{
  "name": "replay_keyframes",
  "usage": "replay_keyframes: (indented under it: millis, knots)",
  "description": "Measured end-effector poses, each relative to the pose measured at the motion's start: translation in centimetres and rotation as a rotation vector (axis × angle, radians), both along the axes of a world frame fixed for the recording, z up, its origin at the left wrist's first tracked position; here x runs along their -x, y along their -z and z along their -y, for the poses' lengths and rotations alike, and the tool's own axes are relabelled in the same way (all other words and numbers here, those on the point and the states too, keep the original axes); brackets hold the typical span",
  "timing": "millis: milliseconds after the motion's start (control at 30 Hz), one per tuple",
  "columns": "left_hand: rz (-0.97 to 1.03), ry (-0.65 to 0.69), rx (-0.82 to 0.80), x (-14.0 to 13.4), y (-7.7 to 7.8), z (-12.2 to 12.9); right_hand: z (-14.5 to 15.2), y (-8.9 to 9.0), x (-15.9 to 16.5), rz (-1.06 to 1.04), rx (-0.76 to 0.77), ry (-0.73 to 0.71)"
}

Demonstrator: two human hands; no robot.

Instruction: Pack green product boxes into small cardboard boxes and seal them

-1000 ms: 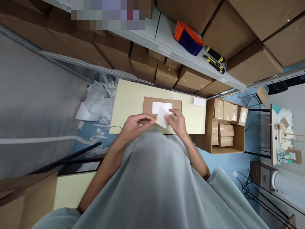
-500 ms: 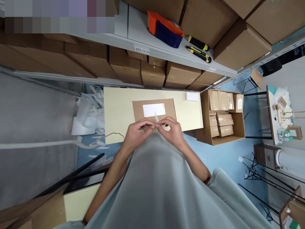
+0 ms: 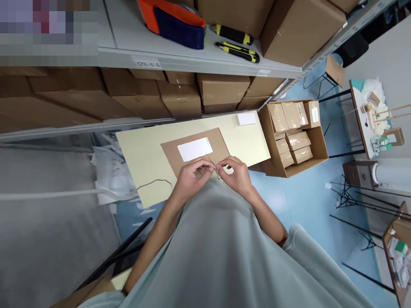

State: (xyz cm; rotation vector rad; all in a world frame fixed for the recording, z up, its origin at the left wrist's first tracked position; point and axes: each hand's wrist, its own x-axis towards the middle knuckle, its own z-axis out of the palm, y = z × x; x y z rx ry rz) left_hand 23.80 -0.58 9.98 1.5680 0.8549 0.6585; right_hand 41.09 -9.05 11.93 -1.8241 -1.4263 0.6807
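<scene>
At the near side of the brown box [image 3: 218, 143], your left hand [image 3: 192, 179] and right hand [image 3: 238, 179] pinch a thin slip [image 3: 217, 171], seen edge-on; it sits between your fingertips, nearer you than the box's white label [image 3: 195, 149].

Around the left hand [image 3: 195, 176] and right hand [image 3: 236, 174], pinched close together, open tabletop [image 3: 147, 156] gives room toward 10 o'clock; a narrower lane toward 1 passes between the labelled brown package [image 3: 173, 155] at 11 and the small white stack [image 3: 246, 119]. Shelved cartons [image 3: 180, 105] block 12. The large open carton [image 3: 306, 167] obstructs 2, the cable [image 3: 157, 180] crosses at 9, and the shirt [image 3: 221, 239] closes off 6.
</scene>
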Motion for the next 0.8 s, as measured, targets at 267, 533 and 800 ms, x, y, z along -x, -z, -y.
replay_keyframes:
  millis: [267,533,800]
  knots:
    - [-0.007,0.154,0.041,-5.2,-0.1,0.7,3.6,-0.3,-1.3,0.005,0.010,0.268]
    - [-0.027,0.365,0.118,-9.9,0.3,3.6,9.3,-0.5,-2.3,0.019,-0.055,0.563]
    - [-0.052,0.398,0.126,-10.5,0.1,5.3,11.2,-0.1,-2.0,-0.016,0.007,0.617]
